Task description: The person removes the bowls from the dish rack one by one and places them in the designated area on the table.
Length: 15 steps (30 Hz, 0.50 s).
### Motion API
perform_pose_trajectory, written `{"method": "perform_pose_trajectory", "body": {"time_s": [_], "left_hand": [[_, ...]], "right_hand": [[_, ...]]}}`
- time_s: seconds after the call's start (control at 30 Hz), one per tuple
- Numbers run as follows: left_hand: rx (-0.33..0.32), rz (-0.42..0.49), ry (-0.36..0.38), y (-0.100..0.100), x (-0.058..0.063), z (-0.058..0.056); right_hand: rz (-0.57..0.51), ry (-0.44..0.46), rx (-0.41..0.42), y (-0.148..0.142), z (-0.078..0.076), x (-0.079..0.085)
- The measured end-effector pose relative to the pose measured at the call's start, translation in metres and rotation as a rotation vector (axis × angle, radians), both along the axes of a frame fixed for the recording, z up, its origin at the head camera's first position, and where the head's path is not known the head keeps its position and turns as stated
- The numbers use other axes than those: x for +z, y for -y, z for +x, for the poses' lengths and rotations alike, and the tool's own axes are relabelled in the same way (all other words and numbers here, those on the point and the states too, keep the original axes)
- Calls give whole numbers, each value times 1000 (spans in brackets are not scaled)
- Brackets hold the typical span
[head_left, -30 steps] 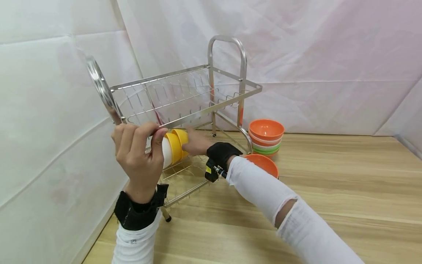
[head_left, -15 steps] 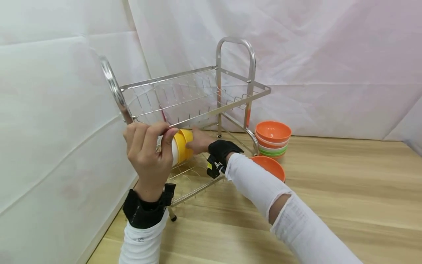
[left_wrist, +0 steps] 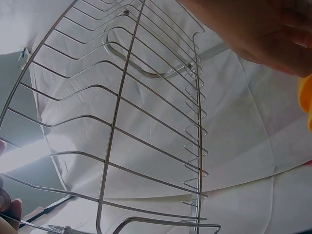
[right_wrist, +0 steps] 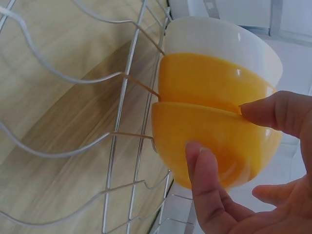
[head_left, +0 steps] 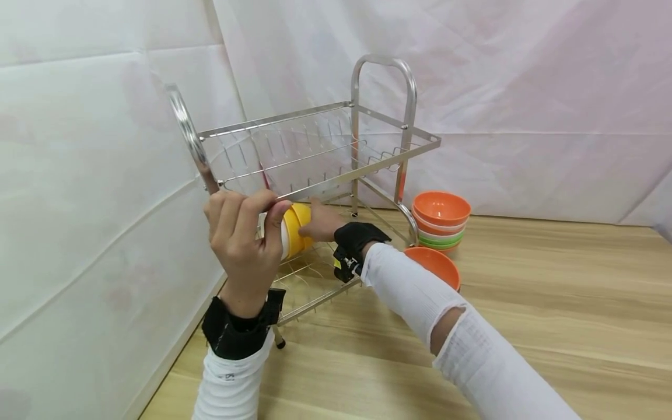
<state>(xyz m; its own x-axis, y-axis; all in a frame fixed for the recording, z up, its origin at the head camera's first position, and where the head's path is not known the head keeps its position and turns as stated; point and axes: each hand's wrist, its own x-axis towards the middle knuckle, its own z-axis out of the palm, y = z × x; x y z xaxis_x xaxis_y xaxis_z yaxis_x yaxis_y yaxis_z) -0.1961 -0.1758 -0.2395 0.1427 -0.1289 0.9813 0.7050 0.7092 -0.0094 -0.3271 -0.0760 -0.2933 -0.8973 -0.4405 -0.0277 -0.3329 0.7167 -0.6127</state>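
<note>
My left hand [head_left: 244, 245] grips the front rail of the upper tier of a silver wire dish rack [head_left: 320, 185], thumb and fingers closed round it. Under that tier, my right hand [head_left: 322, 223] reaches in to the lower tier and holds the outer yellow bowl [right_wrist: 214, 139]. In the right wrist view the thumb lies at its rim and the fingers lie against its outside. Behind it in the row stand a second yellow bowl [right_wrist: 209, 80] and a white bowl [right_wrist: 219, 41], all on their sides along the wires. The left hand partly hides them in the head view.
Right of the rack stands a stack of orange, white and green bowls [head_left: 441, 210]. Nearer, a single orange bowl [head_left: 436, 265] is partly covered by the right forearm. White cloth walls [head_left: 525, 93] enclose the wooden table [head_left: 551, 303] at the left and back.
The head view has shifted, so rack, bowls and hands appear further right. My left hand stays on the rail. My right hand stays at the outer yellow bowl.
</note>
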Motion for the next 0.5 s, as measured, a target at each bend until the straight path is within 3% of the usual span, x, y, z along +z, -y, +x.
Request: {"method": "perform_pose_trajectory", "body": {"time_s": [0.2,0.43,0.5], "left_hand": [[0,0,8,-2,0,1],[2,2,9,-1,0,1],[2,8,8,-1,-1,0]], "right_hand": [[26,-44,27,-8,1,5],[77,-165,70,-25,-4,11],[60,-151,60,-32,-4,13]]}}
